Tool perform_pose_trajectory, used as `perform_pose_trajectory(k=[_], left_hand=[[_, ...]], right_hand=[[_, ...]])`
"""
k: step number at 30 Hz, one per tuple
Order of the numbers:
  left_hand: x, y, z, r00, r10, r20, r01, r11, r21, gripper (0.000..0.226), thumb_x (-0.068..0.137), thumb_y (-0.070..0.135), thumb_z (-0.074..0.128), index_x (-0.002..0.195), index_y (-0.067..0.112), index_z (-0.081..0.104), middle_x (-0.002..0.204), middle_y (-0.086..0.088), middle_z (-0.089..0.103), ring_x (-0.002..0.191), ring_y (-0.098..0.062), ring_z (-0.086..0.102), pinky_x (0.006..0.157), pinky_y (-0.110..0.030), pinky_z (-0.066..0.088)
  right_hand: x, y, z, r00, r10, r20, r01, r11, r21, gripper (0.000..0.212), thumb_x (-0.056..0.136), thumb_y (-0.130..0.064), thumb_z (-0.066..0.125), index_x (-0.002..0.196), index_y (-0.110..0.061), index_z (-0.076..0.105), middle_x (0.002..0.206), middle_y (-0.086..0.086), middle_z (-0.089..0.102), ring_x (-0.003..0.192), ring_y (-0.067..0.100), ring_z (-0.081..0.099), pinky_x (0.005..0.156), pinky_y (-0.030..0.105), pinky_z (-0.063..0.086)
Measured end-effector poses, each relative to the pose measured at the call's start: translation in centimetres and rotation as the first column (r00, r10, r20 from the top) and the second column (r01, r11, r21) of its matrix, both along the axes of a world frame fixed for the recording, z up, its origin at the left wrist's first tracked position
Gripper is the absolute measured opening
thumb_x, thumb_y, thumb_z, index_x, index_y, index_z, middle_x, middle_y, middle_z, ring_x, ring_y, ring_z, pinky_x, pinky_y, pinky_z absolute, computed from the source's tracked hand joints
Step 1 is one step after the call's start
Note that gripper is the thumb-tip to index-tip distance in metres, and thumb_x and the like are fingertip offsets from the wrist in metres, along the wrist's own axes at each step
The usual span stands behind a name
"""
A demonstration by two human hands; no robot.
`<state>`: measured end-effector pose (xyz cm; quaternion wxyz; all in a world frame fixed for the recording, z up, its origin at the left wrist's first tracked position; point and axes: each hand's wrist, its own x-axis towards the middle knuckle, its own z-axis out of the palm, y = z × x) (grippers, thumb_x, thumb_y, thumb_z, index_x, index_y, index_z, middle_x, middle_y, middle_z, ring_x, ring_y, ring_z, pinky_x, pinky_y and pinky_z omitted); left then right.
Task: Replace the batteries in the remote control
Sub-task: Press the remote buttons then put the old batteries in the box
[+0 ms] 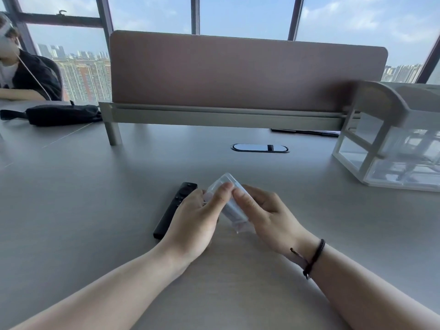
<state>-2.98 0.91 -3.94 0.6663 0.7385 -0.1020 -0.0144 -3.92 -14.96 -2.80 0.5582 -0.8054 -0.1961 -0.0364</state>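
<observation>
A slim black remote control [172, 210] lies button side up on the grey desk [95, 186], partly covered by my left hand. Both hands hold a clear plastic battery case [228, 182] just above the desk, right of the remote. My left hand [195, 220] grips its left side with the thumb on top. My right hand [264, 215] grips its right side, thumb pressed beside the left thumb. What is inside the case is too blurred to tell.
A brown divider panel [247, 72] on metal legs stands across the back. A white-framed clear drawer unit [390, 148] sits at the right. An oval cable port [260, 148] lies mid-desk. A black pouch [62, 114] and a seated person [21, 75] are at the far left.
</observation>
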Motion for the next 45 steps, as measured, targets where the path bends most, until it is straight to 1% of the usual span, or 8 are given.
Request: perform_pose_trajectory(k=[7,14,20,26,31,34,38,45], left_hand=[[-0.3,-0.2,0.2,0.998,-0.059,-0.036,0.057,0.997,-0.059,0.058,0.074,0.07,0.057,0.084,0.013,0.051,0.046,0.014,0.028,0.036,-0.007,0.024,0.039,-0.021,0.023],[-0.6,0.0,0.1,0.989,-0.095,0.114,0.08,0.989,0.127,0.027,0.08,0.051,0.064,0.058,0.041,0.053,0.047,0.019,0.039,0.042,-0.002,0.036,0.048,-0.022,0.029],[-1.5,-0.2,0.1,0.966,-0.133,0.221,0.077,0.967,0.245,0.034,0.079,0.033,0.07,0.109,0.034,0.056,0.091,0.018,0.072,0.076,-0.001,0.065,0.064,-0.018,0.048],[-1.8,-0.5,0.0,0.937,-0.073,0.342,-0.036,0.953,0.301,0.052,0.082,0.037,0.072,0.122,0.036,0.04,0.055,0.012,0.056,0.052,-0.009,0.05,0.057,-0.023,0.045],[-1.3,0.0,0.1,0.787,-0.08,0.612,-0.136,0.945,0.299,0.034,0.093,0.045,0.059,0.118,0.027,0.044,0.053,0.01,0.044,0.05,-0.014,0.051,0.054,-0.034,0.045],[-1.4,0.1,0.4,0.663,-0.22,0.716,-0.168,0.888,0.428,0.03,0.097,0.052,0.05,0.095,0.022,0.054,0.056,0.014,0.036,0.05,-0.01,0.043,0.051,-0.032,0.04],[-1.2,0.0,0.4,0.621,-0.381,0.685,-0.097,0.83,0.549,0.043,0.096,0.054,0.051,0.073,0.018,0.053,0.068,0.01,0.047,0.058,-0.009,0.041,0.05,-0.032,0.039],[-1.5,0.5,0.3,0.646,-0.521,0.558,0.012,0.738,0.675,0.033,0.089,0.049,0.063,0.072,0.021,0.06,0.072,0.012,0.051,0.072,-0.003,0.049,0.059,-0.024,0.045]], right_hand=[[0.6,-0.5,0.1,0.964,-0.113,-0.242,0.188,0.932,0.311,0.048,0.077,-0.055,0.073,0.098,-0.013,0.076,0.086,0.005,0.072,0.078,0.02,0.066,0.068,0.04,0.06],[1.4,-1.5,0.3,0.862,-0.157,-0.481,0.404,0.786,0.468,0.064,0.054,-0.058,0.077,0.091,-0.008,0.066,0.1,0.018,0.077,0.082,0.033,0.072,0.086,0.048,0.056],[2.0,-1.3,-0.1,0.856,-0.306,-0.416,0.495,0.716,0.492,0.05,0.08,-0.06,0.064,0.082,-0.011,0.059,0.074,0.011,0.071,0.058,0.025,0.063,0.063,0.036,0.049],[2.4,-2.0,-0.4,0.842,-0.53,-0.101,0.532,0.786,0.314,0.046,0.091,-0.051,0.056,0.067,-0.011,0.055,0.062,0.002,0.059,0.054,0.014,0.052,0.053,0.031,0.05],[2.3,-1.4,-0.8,0.852,-0.512,0.108,0.506,0.859,0.079,0.064,0.084,-0.06,0.054,0.077,0.003,0.054,0.062,0.012,0.06,0.054,0.013,0.056,0.066,0.053,0.057],[1.5,-0.2,-1.0,0.905,-0.41,0.116,0.404,0.912,0.072,0.052,0.094,-0.045,0.056,0.069,0.0,0.05,0.051,0.001,0.054,0.049,0.006,0.048,0.055,0.037,0.045],[0.4,1.3,-1.4,0.973,-0.229,-0.012,0.227,0.956,0.184,0.045,0.097,-0.036,0.054,0.062,-0.013,0.041,0.054,-0.009,0.036,0.055,0.011,0.033,0.053,0.031,0.029],[0.5,1.1,-1.3,0.977,-0.202,-0.07,0.213,0.955,0.208,0.042,0.099,-0.038,0.052,0.065,-0.014,0.046,0.061,0.007,0.042,0.059,0.022,0.043,0.057,0.04,0.038]])
